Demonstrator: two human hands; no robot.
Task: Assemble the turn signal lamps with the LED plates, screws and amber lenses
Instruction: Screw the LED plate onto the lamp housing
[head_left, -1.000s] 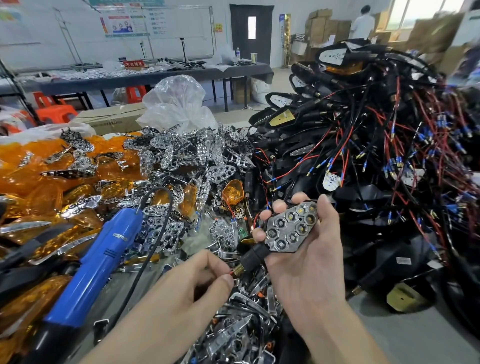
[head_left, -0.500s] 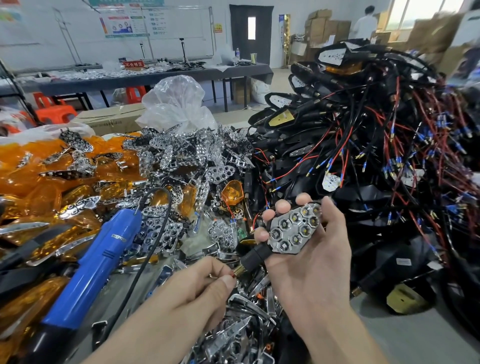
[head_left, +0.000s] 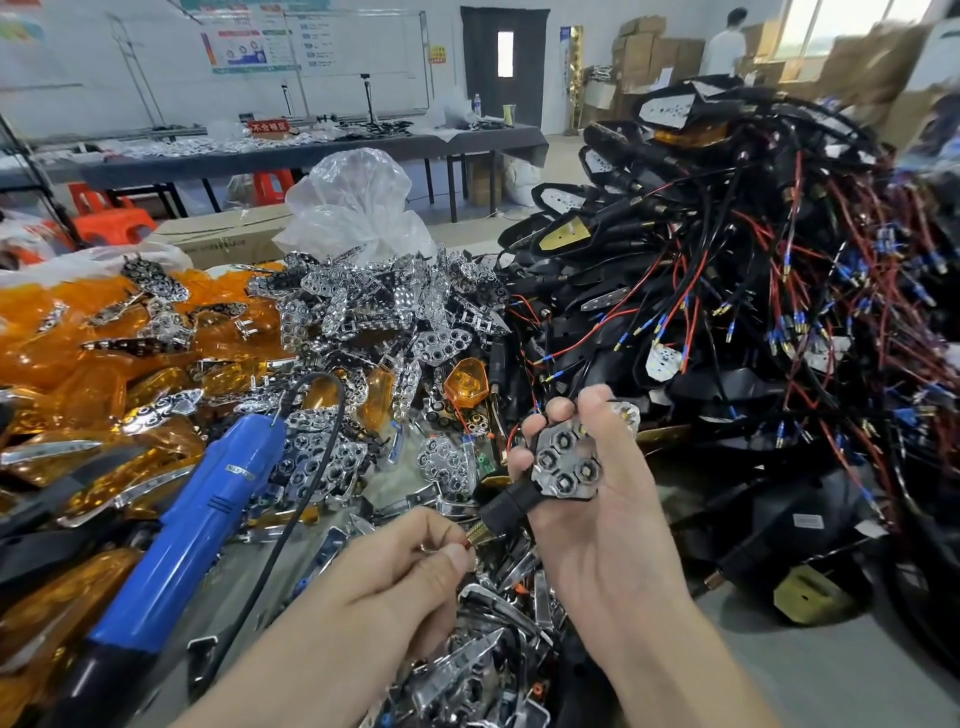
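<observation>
1 turn signal lamp w/ chrome LED plate: clamped in R grip. L grip pinched on its brass stem tip. Blue elec. screwdriver left of L grip; amber lenses beyond it; wired housings right of R grip.

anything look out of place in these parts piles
One amber lens lies alone among the chrome plates, apart from the amber pile on the left; a stray, not damage.

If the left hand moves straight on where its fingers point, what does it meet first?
Most likely the brass threaded end of the lamp that the right hand holds, just ahead.
</observation>
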